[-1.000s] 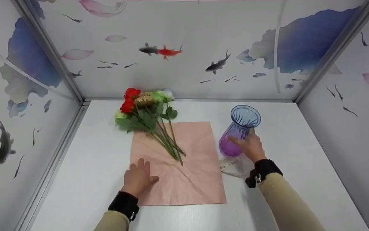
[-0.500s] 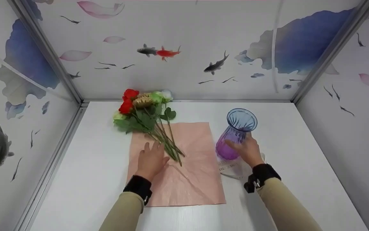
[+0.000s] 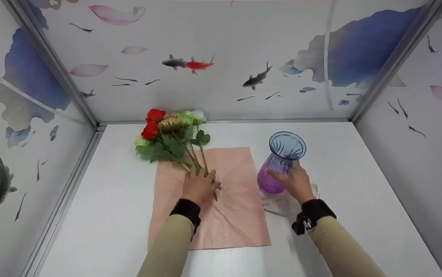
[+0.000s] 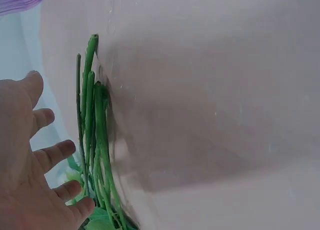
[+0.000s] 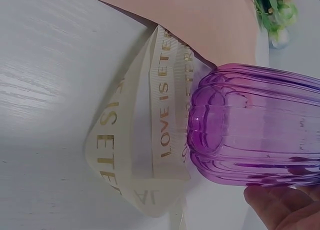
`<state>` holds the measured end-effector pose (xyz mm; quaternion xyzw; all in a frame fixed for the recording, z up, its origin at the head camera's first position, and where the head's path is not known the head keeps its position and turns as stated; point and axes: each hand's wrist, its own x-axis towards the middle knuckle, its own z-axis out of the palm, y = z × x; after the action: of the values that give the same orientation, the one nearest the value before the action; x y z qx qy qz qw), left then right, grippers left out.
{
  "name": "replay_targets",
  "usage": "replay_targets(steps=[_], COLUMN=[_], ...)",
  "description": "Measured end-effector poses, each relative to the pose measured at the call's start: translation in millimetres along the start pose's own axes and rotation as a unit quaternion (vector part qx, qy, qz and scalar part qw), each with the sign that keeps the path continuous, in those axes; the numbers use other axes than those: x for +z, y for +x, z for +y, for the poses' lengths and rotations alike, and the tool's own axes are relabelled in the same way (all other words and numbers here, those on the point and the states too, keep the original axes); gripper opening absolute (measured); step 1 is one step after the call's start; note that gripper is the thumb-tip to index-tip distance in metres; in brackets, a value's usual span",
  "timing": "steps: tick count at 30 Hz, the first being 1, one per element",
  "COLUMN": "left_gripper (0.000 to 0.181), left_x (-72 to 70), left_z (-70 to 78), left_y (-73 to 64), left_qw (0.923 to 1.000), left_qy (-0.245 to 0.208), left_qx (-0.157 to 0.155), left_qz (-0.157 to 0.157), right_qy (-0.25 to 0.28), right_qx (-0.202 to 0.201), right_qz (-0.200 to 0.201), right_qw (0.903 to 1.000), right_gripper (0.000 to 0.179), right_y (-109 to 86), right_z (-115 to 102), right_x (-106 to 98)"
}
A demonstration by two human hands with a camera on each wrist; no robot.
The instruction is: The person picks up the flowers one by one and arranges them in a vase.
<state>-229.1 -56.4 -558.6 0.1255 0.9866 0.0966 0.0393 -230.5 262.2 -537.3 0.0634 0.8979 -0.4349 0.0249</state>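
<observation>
A bunch of flowers [image 3: 171, 130], with red, gold, green and pale heads, lies toward the back left. Its green stems [image 4: 100, 125] stretch across a sheet of pink paper [image 3: 240, 215]. Over those stems is my left hand [image 3: 199, 186]; in the left wrist view its fingers are spread beside them, not curled round. My right hand [image 3: 298, 182] grips the ribbed glass vase [image 3: 271, 184], blue at its flared rim and purple below, with the thumb across the front and the fingers partly hidden behind. The vase appears upright in the head view.
A cream ribbon [image 5: 165, 105] with gold lettering lies folded by the vase's base, at the paper's right edge. White panels [image 3: 221, 92] printed with fish and petals enclose the white table [image 3: 363, 215] at the back and both sides.
My left hand has moved from the paper's lower left edge up and right onto the stems. The right hand stays at the vase, and the flowers lie as before.
</observation>
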Motion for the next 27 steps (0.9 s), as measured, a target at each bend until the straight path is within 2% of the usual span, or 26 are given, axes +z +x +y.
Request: replay_targets(steps=[2,6,12,18,27], left_gripper=[0.054,0.054,0.052,0.046,0.046], left_x=[2.8,8.1,15.2,17.3,12.7], left_z=[1.3,1.8,1.6,0.7,4.4], left_y=[1.5,4.0,4.2,3.7,4.0], left_qw=[0.9999,0.9997,0.9988,0.9987,0.9992], left_qy=[-0.001,0.013,0.030,0.017,0.010], left_qx=[-0.012,-0.022,-0.019,-0.016,-0.031], left_qz=[-0.007,0.002,0.034,0.045,0.024], right_qy=[0.003,0.003,-0.014,-0.021,-0.018], right_qx=[-0.001,-0.001,-0.018,-0.036,-0.036], right_qz=[0.000,-0.001,0.007,0.014,0.018], right_qw=[1.0000,1.0000,0.9997,0.9990,0.9990], right_gripper=[0.109,0.109,0.110,0.107,0.106], right_y=[-0.3,-0.2,-0.9,-1.6,-1.3], right_z=[-1,-2,1,2,3], right_x=[0,0,-1,1,2])
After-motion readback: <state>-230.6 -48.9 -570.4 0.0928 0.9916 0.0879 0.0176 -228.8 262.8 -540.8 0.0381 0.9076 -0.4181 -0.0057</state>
